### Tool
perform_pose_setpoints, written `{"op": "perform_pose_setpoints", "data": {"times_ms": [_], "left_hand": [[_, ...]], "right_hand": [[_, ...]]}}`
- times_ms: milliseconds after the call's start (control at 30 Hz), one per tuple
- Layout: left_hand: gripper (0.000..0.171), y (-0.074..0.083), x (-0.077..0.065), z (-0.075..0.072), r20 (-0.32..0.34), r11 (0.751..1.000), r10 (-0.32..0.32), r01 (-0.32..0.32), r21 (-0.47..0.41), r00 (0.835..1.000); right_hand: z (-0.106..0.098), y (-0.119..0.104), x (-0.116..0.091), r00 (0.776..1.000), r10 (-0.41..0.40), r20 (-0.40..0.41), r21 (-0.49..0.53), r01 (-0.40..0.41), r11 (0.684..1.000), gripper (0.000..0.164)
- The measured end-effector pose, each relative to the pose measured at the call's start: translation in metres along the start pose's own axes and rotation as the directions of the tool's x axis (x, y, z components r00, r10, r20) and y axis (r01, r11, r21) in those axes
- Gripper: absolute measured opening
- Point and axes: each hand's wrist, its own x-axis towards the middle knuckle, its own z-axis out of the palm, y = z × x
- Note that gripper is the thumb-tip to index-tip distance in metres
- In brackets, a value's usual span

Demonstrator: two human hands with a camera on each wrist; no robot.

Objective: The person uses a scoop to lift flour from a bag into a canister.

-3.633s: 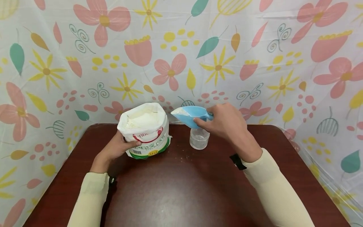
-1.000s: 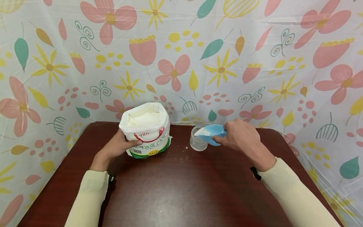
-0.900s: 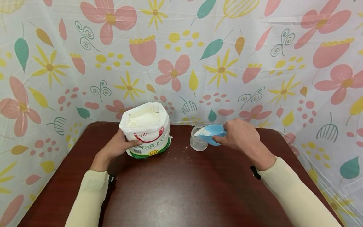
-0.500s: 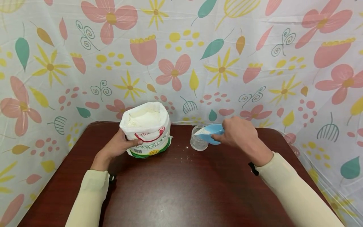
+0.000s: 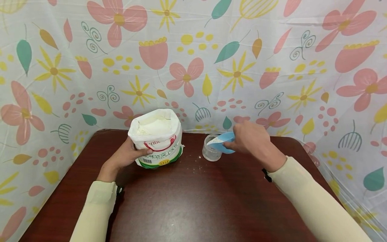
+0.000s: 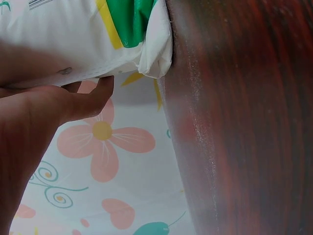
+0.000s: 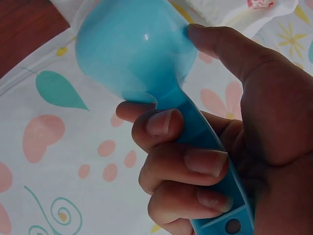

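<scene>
In the head view my left hand (image 5: 125,155) grips the left side of an open white flour bag (image 5: 160,148), thumb across its front. White powder shows inside the bag. The left wrist view has the fingers (image 6: 88,103) against the bag's side (image 6: 68,39). My right hand (image 5: 251,141) holds a light blue scoop (image 5: 224,144), its tip tilted down over the mouth of a small clear jar (image 5: 211,155). Some white powder lies near that tip. In the right wrist view several fingers curl round the scoop's handle (image 7: 200,132); the jar is out of sight there.
A dark reddish-brown table (image 5: 181,201) carries the bag and the jar. White specks of powder (image 5: 198,164) are scattered between them. A flower-patterned sheet (image 5: 187,40) hangs close behind the table's back edge and along its sides.
From above the jar, my right hand has brought the scoop down to its mouth. Over the last second the hand has shifted slightly left and less powder shows. Left hand and bag stay put.
</scene>
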Motion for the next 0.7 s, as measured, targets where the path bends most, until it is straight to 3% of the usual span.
{"op": "perform_pose_setpoints", "data": {"times_ms": [367,700], "left_hand": [[0.107,-0.001,0.000,0.000,-0.010,1.000,0.004,-0.004,-0.018,1.000],[0.108,0.003,0.000,0.001,-0.001,1.000,0.018,-0.018,-0.024,1.000]], "right_hand": [[-0.010,-0.010,0.009,0.998,-0.061,0.010,-0.047,0.061,0.997,0.055],[-0.022,-0.023,0.019,0.994,-0.036,0.100,-0.106,0.047,0.993,0.054]]}}
